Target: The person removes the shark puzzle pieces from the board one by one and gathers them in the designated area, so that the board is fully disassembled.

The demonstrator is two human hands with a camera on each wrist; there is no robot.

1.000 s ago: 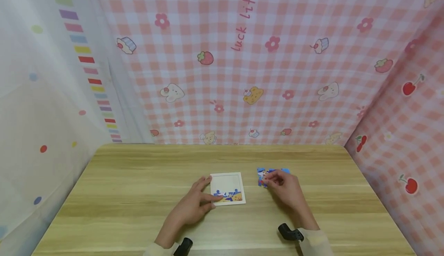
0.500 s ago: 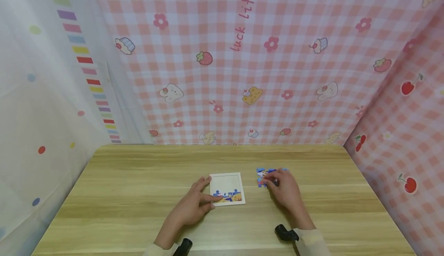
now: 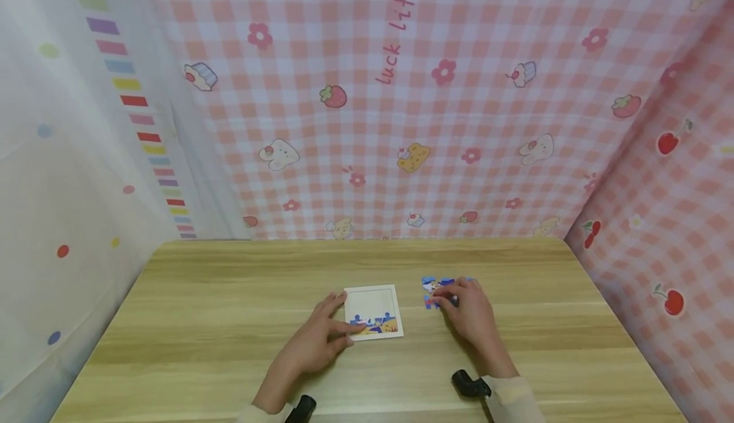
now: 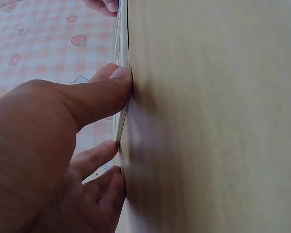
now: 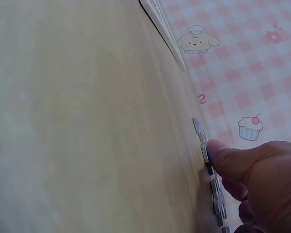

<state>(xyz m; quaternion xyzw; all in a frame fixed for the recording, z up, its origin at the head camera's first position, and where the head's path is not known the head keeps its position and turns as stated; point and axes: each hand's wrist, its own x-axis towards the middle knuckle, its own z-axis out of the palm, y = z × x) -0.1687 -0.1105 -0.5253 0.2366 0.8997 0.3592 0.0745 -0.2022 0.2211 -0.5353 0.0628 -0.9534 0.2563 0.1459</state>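
Observation:
A white square puzzle tray lies on the table with joined picture pieces along its near side. My left hand rests at the tray's left edge, fingers spread and thumb at the near corner; one finger lies over the pieces. In the left wrist view, the thumb touches the tray's thin edge. To the right lies a group of blue puzzle pieces, partly hidden by my right hand. Its thumb and finger pinch at a piece near the group's front. The right wrist view shows the thumb against the pieces' edges.
The wood-grain table reaches back to a pink checked curtain. Further curtains hang at the left and right. A black wrist mount sits by the right sleeve, another by the left.
The head view has shifted slightly, moving the scene left in the picture. My right fingertips have shifted a little over the pieces. My left hand stays at the tray.

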